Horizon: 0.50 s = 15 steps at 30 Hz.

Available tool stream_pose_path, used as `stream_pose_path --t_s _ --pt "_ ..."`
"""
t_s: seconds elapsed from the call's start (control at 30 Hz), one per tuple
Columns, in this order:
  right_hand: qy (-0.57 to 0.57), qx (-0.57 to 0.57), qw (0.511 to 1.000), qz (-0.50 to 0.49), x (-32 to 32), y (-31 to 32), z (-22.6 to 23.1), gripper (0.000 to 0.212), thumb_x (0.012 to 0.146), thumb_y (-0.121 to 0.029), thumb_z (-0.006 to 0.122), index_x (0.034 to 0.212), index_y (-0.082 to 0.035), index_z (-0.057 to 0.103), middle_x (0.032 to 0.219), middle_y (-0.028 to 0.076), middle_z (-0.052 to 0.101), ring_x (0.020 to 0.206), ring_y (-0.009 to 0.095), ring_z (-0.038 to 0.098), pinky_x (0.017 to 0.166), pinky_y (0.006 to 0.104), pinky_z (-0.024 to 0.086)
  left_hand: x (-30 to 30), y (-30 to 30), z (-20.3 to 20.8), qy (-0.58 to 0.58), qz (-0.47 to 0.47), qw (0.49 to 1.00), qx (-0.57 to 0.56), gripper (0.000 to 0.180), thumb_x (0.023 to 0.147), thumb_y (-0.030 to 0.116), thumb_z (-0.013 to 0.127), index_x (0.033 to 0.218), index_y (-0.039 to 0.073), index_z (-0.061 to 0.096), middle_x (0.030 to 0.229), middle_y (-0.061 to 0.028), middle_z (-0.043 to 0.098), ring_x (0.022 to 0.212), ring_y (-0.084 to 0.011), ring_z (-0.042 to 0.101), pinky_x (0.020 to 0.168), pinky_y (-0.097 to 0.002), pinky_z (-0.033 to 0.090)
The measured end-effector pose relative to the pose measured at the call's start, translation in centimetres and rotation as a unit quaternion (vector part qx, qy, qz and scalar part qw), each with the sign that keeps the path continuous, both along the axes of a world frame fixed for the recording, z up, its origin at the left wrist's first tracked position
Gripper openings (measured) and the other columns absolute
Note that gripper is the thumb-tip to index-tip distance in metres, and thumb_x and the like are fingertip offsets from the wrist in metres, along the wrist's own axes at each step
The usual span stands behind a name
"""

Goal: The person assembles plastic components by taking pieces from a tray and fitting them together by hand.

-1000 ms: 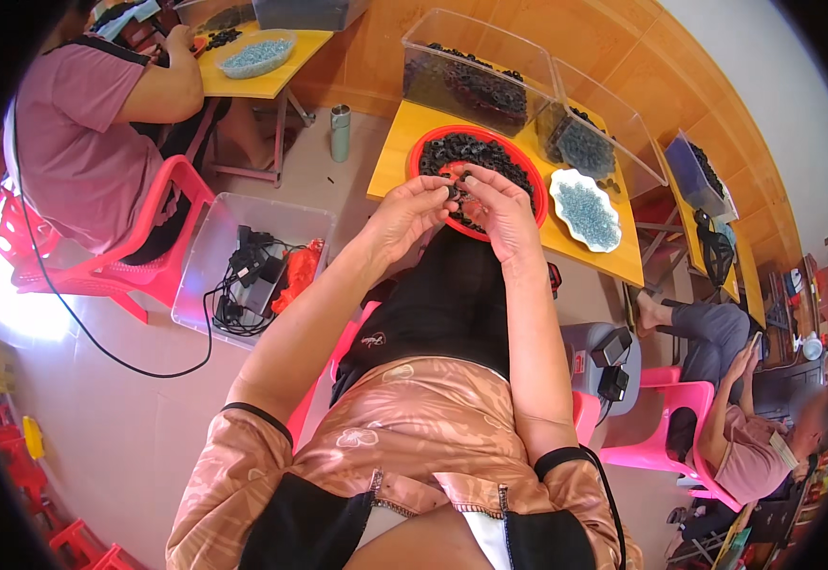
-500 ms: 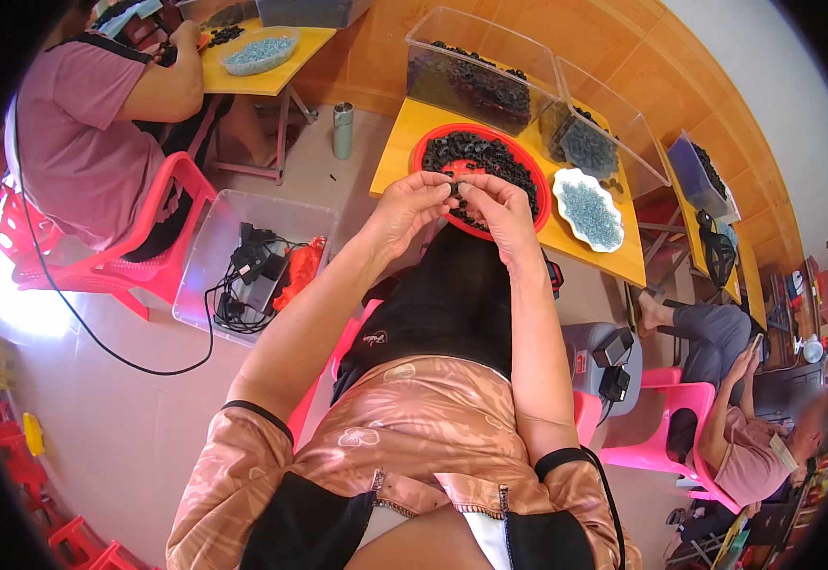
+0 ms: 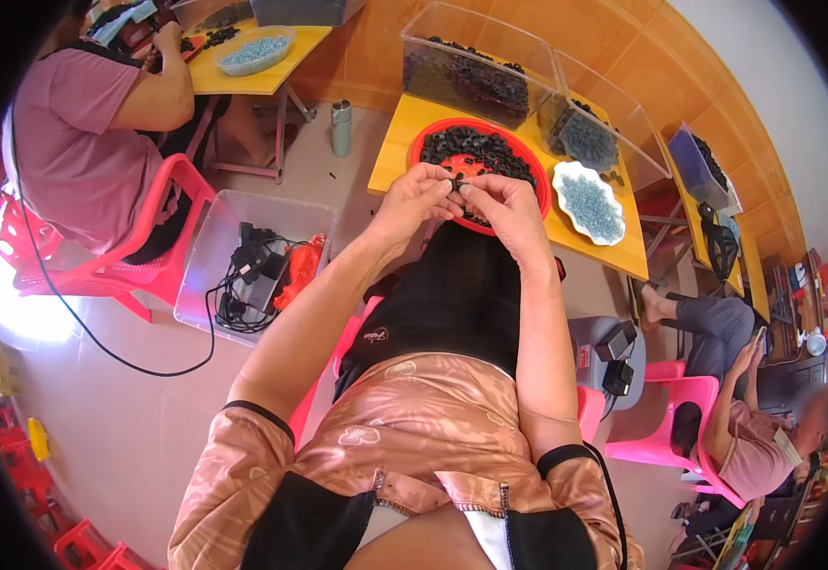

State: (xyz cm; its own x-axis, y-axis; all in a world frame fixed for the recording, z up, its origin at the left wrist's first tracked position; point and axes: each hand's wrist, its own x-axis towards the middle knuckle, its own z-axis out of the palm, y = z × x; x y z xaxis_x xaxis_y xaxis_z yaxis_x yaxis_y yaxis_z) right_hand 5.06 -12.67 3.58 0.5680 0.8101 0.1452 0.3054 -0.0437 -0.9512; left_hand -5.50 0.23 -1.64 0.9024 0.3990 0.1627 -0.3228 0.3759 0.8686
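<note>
My left hand (image 3: 414, 207) and my right hand (image 3: 511, 217) meet over the near edge of a red round tray (image 3: 544, 195). Between their pinched fingertips is a small black piece (image 3: 457, 181); its exact kind is too small to make out. Many loose black pieces (image 3: 471, 147) lie in the tray, with patches of its red bottom showing. Just right of the tray, a white scalloped dish (image 3: 617, 231) holds many small clear bluish bits (image 3: 589, 207).
The yellow table (image 3: 390, 157) bears two clear bins (image 3: 471, 81) of black parts at its far side. On the floor at left stands a clear tub (image 3: 195, 285) with black adapters and cables. A green bottle (image 3: 341, 128) stands beyond it. Other people sit at left and right.
Both hands stay over the tray, fingers shifting slightly around the small black piece. The view has moved a little. At the left table, the other person's hand has moved slightly left.
</note>
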Motion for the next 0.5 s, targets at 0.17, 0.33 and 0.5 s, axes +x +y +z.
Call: stream_pose_path --t_s 0.17,0.33,0.5 --pt "0.018 -0.002 1.000 0.006 -0.2 -0.5 0.9 0.014 0.080 -0.009 0.066 0.089 0.002 0.069 0.076 0.002 0.065 0.068 0.005 0.056 0.064 0.0187 0.044 -0.1 0.1 0.1 -0.007 -0.009 0.999 0.035 0.017 0.092 0.016 0.053 0.105 0.006 0.049 0.086 -0.0072 0.063 0.076 -0.0136 0.062 0.068 -0.0226 0.048" --pt "-0.009 -0.007 1.000 0.010 0.5 -0.6 0.3 0.015 0.079 -0.008 0.066 0.089 0.002 0.069 0.079 0.005 0.067 0.071 0.007 0.059 0.067 0.0196 0.046 -0.1 -0.2 0.3 -0.011 -0.002 0.995 0.094 0.013 0.093 0.014 0.051 0.104 0.006 0.049 0.083 -0.0051 0.062 0.073 -0.0113 0.060 0.065 -0.0211 0.046" --pt "0.015 0.004 1.000 0.015 0.4 -0.3 -0.4 0.014 0.080 -0.007 0.065 0.089 0.002 0.069 0.078 0.006 0.068 0.071 0.007 0.060 0.067 0.0199 0.047 -0.4 -0.1 0.4 -0.008 0.022 0.989 0.144 0.010 0.093 0.011 0.048 0.102 0.006 0.049 0.081 -0.0031 0.060 0.070 -0.0097 0.059 0.064 -0.0208 0.045"
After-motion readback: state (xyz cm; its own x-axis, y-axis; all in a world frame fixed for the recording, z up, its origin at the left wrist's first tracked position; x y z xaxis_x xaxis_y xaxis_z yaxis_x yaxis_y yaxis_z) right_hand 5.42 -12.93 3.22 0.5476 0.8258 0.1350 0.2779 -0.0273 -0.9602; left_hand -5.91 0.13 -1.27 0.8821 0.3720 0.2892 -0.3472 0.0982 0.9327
